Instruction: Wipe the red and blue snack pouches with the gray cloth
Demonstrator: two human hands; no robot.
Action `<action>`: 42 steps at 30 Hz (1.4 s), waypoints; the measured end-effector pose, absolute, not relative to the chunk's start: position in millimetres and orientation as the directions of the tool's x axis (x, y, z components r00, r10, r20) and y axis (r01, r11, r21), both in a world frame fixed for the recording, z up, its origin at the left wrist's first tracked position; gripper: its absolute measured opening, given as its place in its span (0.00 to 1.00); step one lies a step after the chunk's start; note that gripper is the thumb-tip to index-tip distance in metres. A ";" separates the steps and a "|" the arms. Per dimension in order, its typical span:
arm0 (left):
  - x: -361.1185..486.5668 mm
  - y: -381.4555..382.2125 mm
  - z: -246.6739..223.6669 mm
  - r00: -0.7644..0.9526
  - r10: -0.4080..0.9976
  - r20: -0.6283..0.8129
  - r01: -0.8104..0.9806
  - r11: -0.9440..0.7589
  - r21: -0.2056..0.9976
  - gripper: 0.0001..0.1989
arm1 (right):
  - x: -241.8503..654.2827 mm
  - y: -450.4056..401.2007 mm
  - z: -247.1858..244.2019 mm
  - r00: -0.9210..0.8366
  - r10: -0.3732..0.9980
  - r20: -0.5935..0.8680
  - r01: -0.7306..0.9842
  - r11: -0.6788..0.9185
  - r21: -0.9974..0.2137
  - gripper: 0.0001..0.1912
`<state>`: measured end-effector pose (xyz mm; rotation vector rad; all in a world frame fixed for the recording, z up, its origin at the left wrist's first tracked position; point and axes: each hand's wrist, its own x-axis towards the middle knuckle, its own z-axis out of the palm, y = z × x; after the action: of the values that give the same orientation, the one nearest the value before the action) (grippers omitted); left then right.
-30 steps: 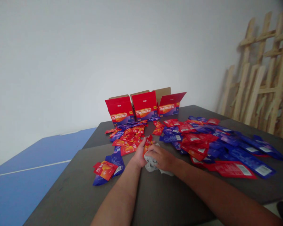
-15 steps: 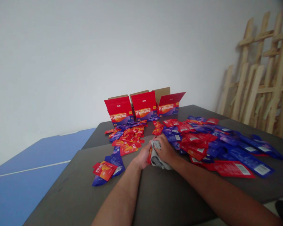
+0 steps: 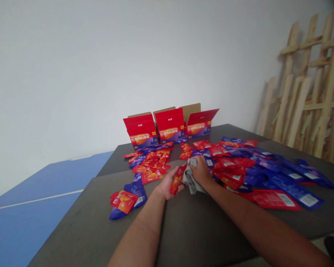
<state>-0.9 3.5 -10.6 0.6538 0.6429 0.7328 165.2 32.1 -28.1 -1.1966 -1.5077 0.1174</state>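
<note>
My left hand (image 3: 167, 184) holds a red sachet (image 3: 178, 180) above the dark table, its printed face turned up. Close on its right, my right hand (image 3: 200, 171) is closed on a crumpled grey cloth (image 3: 191, 181), which lies against the sachet's right edge. To the right spreads a big heap of red sachets (image 3: 231, 167) and blue sachets (image 3: 284, 181). On the left lies a smaller pile of sachets (image 3: 153, 163), mostly red. Nearer to me, a red sachet (image 3: 124, 201) rests across blue ones (image 3: 139, 189).
Three red-and-purple cartons with raised flaps, a left one (image 3: 141, 133), a middle one (image 3: 171, 128) and a right one (image 3: 199, 126), stand at the back of the dark table (image 3: 100, 222). A blue table (image 3: 39, 200) adjoins on the left. Wooden frames (image 3: 308, 92) lean against the wall.
My right hand has moved right with the cloth, off most of the sachet. The red sachet in my left hand now shows, and the left fingers have loosened.
</note>
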 end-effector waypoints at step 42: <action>8.8 -3.0 -2.9 0.498 0.867 -0.011 -0.516 0.306 0.800 0.15 | 173.6 18.5 -14.0 -0.174 0.679 0.713 0.584 0.654 -0.481 0.15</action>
<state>8.8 -3.0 -2.9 0.8331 0.4941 0.9651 173.6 18.5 -14.0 -1.0025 -1.8553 0.1170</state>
